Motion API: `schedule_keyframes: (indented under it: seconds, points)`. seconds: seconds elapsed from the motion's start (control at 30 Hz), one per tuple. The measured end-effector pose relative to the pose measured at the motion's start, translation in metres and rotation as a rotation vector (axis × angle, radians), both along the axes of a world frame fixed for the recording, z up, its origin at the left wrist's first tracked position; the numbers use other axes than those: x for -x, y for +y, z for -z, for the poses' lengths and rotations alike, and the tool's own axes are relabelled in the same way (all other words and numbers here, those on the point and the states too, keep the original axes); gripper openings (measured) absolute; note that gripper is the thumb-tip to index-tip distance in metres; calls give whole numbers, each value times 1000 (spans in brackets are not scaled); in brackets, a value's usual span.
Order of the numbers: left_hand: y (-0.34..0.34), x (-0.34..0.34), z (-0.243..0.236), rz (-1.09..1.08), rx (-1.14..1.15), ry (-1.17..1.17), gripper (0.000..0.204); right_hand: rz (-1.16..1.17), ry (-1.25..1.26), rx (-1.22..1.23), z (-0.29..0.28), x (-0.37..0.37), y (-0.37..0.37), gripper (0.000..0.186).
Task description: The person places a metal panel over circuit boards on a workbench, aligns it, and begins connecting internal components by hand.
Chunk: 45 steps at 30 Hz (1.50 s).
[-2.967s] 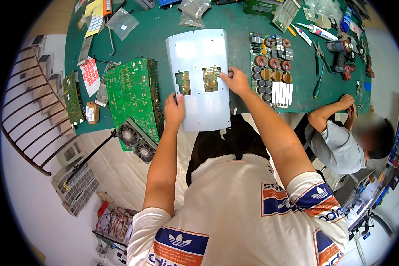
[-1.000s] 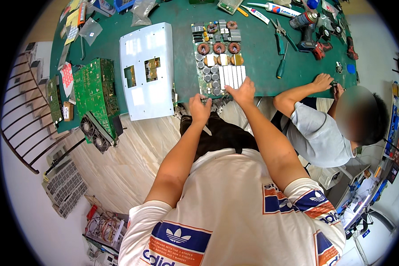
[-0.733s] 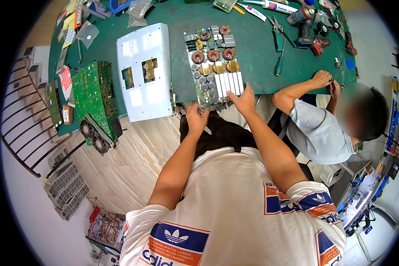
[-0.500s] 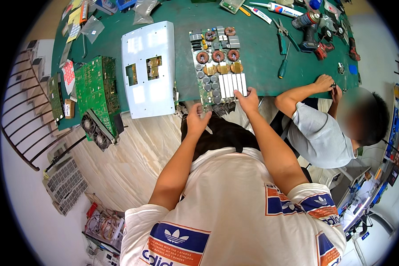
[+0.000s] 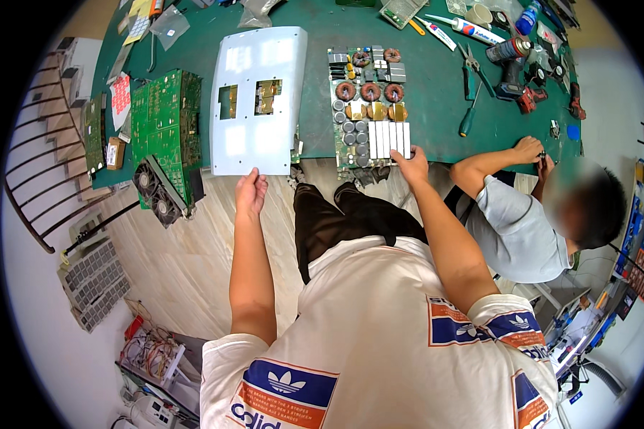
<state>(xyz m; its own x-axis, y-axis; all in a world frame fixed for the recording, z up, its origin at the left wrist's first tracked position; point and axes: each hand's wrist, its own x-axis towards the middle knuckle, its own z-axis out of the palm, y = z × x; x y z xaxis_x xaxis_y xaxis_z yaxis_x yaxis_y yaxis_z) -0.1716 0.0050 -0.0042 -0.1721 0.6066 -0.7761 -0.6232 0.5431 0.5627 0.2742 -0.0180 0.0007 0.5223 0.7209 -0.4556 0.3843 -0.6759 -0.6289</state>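
Circuit board (image 5: pixel 368 111), lying at the near edge of the green bench (image 5: pixel 322 79), is likely stiff, heavyish and fragile around its coils (image 5: pixel 371 85), so best held by opposite rims; right hand (image 5: pixel 412 169) thumbs its near corner, grip unclear, left hand (image 5: pixel 251 191) curls loosely at the pale panel (image 5: pixel 257 136).

White wall (image 5: pixel 46 300), pale streaked floor (image 5: pixel 200 243), dark stair railing (image 5: pixel 26 228)
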Motion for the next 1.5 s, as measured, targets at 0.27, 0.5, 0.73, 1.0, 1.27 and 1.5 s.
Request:
schedule_keyframes:
  seconds: [0.27,0.5,0.73,1.0,1.27,1.5]
  points:
    - [0,-1,17,-103,42,3,14,-24,34,49,-10,-5,6,79]
    - [-7,4,24,-129,-3,-76,14,-6,77,80,-5,-9,8,81]
    - [4,9,21,-47,21,-47,10,-24,65,101,4,-16,6,83]
    - [4,9,10,-5,19,-35,11,-19,226,89,-12,-12,10,77]
    - [-9,1,-9,-24,31,-54,16,-103,366,132,-27,-23,15,60]
    - [-48,-19,-71,392,50,390,22,-144,222,-6,-59,-2,9,51]
